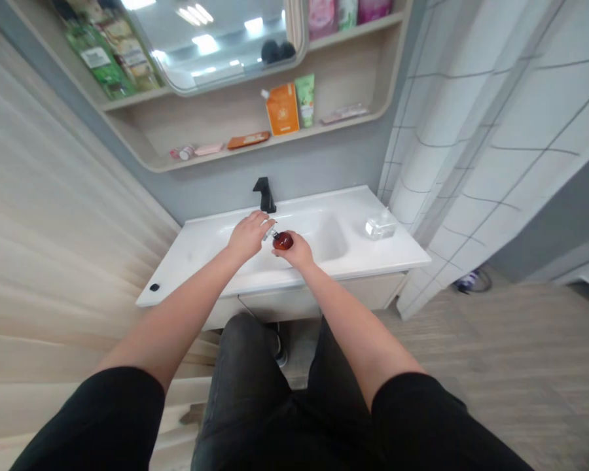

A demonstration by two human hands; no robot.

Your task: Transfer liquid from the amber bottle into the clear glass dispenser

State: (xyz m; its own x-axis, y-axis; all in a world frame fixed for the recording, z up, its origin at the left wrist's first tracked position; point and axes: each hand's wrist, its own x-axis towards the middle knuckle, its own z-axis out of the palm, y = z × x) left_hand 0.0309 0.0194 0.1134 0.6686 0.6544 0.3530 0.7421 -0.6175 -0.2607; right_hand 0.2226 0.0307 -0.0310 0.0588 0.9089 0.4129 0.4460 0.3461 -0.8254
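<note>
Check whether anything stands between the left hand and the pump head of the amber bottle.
Nothing visible does. The left hand sits right against the silver pump head of the amber bottle, which the right hand holds, and no other object lies between them.

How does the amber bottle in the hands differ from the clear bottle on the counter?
The amber bottle is dark reddish-brown, the clear bottle colourless. The amber bottle is tilted, held over the basin by the left hand and right hand; the clear bottle stands untouched on the counter. Both look pump-topped.
</note>
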